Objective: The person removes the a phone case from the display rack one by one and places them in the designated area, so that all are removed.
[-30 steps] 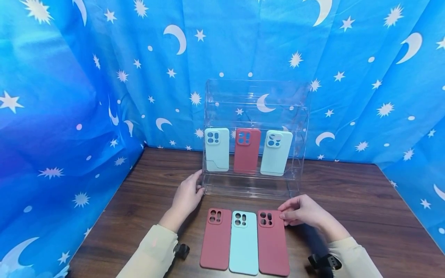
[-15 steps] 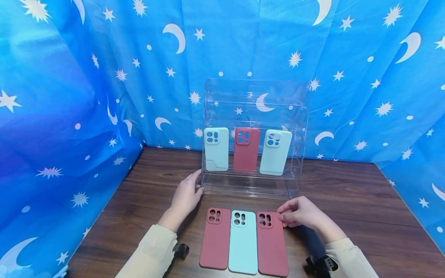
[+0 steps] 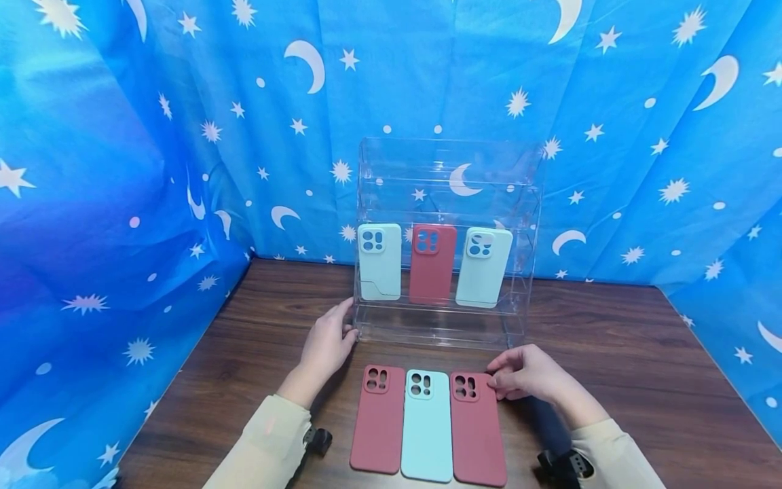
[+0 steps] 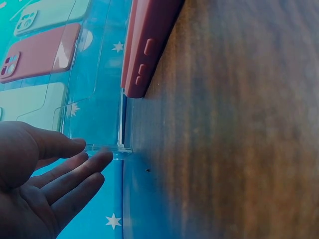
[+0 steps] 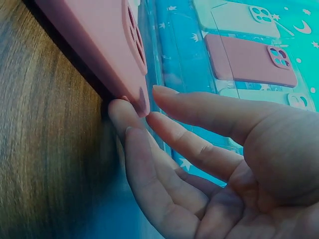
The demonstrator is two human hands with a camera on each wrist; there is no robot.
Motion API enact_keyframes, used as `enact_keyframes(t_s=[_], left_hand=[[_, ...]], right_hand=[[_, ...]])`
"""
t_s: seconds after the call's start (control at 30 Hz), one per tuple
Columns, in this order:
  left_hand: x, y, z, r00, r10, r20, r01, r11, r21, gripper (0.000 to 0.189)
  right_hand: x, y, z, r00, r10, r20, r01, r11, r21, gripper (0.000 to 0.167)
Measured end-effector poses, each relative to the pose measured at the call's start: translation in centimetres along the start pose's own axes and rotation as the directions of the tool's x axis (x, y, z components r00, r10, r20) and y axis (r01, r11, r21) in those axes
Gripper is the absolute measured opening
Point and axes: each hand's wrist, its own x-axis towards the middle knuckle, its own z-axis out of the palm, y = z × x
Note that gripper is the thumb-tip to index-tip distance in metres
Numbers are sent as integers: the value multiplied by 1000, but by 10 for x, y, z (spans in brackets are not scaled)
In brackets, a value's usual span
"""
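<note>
Brown bench (image 3: 605,353) carries a matte red case (image 3: 478,438), its upper corner touching the right grip (image 3: 533,375); pinched or not, I cannot tell. Beyond, the straight-fingered left grip (image 3: 326,341) lies beside a clear stand (image 3: 436,334) holding two mint cases (image 3: 383,275) and another red case (image 3: 431,277).

Blue star-and-moon fabric on three sides, dark wood-grain table (image 3: 611,360).
Far fabric panel (image 3: 421,54) hangs in soft vertical folds; left fabric panel (image 3: 98,244) shades from pale cyan up top to deep blue-violet; right fabric panel (image 3: 742,272) angles in along the table edge. Prints: white crescents, starbursts, dots. Table grain runs mostly left-right. Light fairly even, faint sheen on left fabric.
</note>
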Motion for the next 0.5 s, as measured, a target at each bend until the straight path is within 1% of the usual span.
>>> enact_keyframes(t_s=[0.13, 0.23, 0.3, 0.4, 0.5], left_hand=[[0, 1, 0, 1000, 2, 1, -2, 1000, -1, 66], [0, 2, 0, 1000, 4, 1, -4, 1000, -1, 65], [1, 2, 0, 1000, 5, 1, -5, 1000, -1, 65], [0, 2, -1, 1000, 4, -1, -4, 1000, -6, 65], [0, 1, 0, 1000, 5, -4, -5, 1000, -14, 66]], right_hand=[[-3, -3, 0, 1000, 13, -13, -13, 1000, 6, 34], [-3, -4, -1, 1000, 4, -21, -4, 1000, 10, 38], [-3, -4, -2, 999, -10, -47, 10, 1000, -10, 39], [0, -4, -4, 994, -58, -95, 52, 997, -59, 38], [2, -8, -7, 984, -108, -142, 91, 989, -119, 36]])
